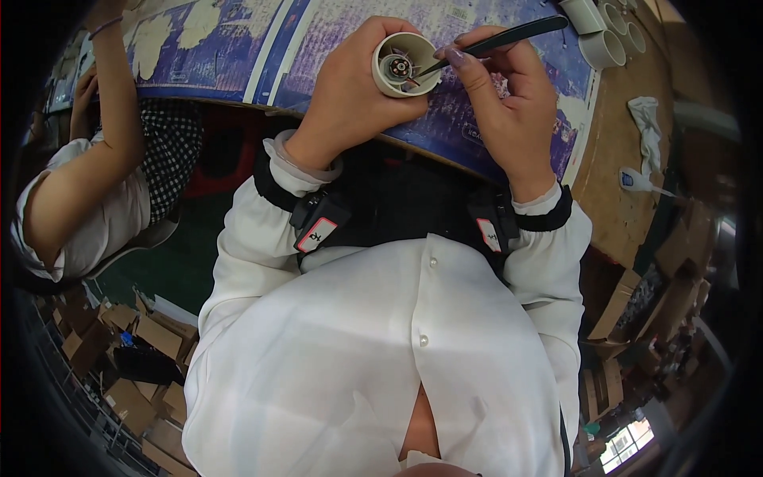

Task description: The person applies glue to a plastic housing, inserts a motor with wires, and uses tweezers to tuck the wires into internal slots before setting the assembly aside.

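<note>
My left hand (350, 91) is wrapped round a white plastic tube (433, 54), its open end facing up. Inside the tube sits a small round motor (400, 68) with a dark centre and thin fins or wires around it. In my right hand (513, 107), pinched between thumb and fingers, is a pair of black tweezers (517, 33). The tweezers slant down to the left, and their tips reach into the tube beside the motor. Whether the tips touch a wire or the motor is too small to tell.
Several white tubes (602, 49) stand at the far right of the worn blue-and-white table covering (326, 48). On the brown board at right lie a white cloth (645, 131) and a small white bottle (633, 180) with a thin nozzle. A co-worker's arm (119, 135) is at left.
</note>
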The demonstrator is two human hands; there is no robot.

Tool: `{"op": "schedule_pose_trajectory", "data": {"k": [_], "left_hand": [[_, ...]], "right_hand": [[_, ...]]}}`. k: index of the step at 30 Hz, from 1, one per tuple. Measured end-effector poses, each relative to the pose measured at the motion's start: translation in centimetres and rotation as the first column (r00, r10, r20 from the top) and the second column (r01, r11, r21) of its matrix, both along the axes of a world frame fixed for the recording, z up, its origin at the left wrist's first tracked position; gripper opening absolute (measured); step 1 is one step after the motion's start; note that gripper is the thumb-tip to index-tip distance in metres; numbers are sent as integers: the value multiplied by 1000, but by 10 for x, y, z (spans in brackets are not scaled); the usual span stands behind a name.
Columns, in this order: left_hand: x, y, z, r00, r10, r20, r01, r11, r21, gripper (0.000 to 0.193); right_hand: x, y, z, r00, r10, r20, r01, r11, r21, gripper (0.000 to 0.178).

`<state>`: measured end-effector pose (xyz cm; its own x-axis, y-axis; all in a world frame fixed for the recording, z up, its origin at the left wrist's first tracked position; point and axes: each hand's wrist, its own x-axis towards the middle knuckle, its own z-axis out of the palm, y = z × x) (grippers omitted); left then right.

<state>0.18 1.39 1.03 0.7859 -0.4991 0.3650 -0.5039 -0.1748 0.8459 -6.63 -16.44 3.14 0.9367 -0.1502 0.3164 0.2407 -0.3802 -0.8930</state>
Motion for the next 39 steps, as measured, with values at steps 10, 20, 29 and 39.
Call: {"op": "schedule_pose_trajectory", "data": {"k": [10, 20, 29, 39], "left_hand": [[-3, 2, 4, 997, -7, -77, 11, 999, 41, 51], [-2, 1, 7, 990, -14, -137, 17, 1000, 16, 53], [-4, 0, 7, 989, 5, -150, -2, 1000, 14, 54], [-6, -1, 6, 990, 41, -136, -38, 999, 22, 55]], "right_hand": [[4, 5, -1, 995, 72, 75, -73, 997, 12, 17], [5, 7, 0, 995, 88, 43, -92, 991, 97, 18], [2, 15, 1, 998, 25, 65, -29, 998, 63, 18], [1, 22, -2, 992, -53, 114, 52, 999, 10, 18]]}}
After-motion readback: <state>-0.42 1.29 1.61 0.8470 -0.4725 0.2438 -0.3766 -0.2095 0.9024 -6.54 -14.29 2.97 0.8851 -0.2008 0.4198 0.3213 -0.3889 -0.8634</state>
